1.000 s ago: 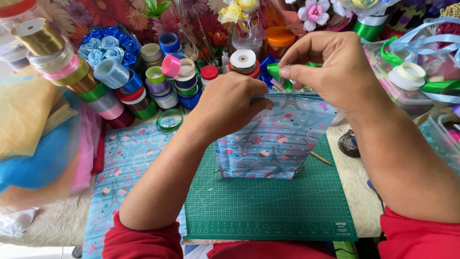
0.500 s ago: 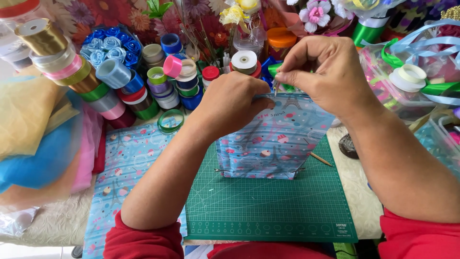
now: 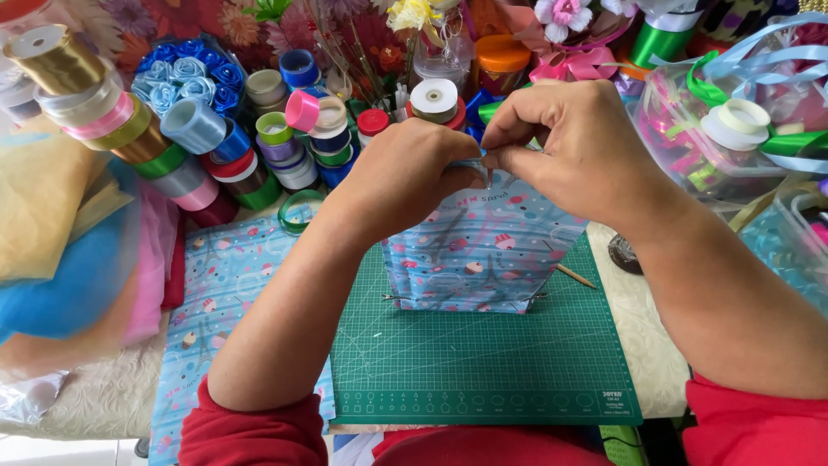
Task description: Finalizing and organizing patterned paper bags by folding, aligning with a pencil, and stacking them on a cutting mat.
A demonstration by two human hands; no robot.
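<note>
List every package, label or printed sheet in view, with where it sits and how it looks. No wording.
Paper bag: upright on the mat, blue with pink and white pattern, top pinched by left hand and right hand.
Wrapping sheet: flat, left of the mat, same blue pattern.
Cutting mat: green, white grid, small printed mark at one corner.

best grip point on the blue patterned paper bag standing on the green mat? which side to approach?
Take the blue patterned paper bag by its top edge, from above. It stands upright on the green cutting mat, so the rim is its free, thin part. The left hand and right hand already pinch there; the lower sides look flimsy.
</note>
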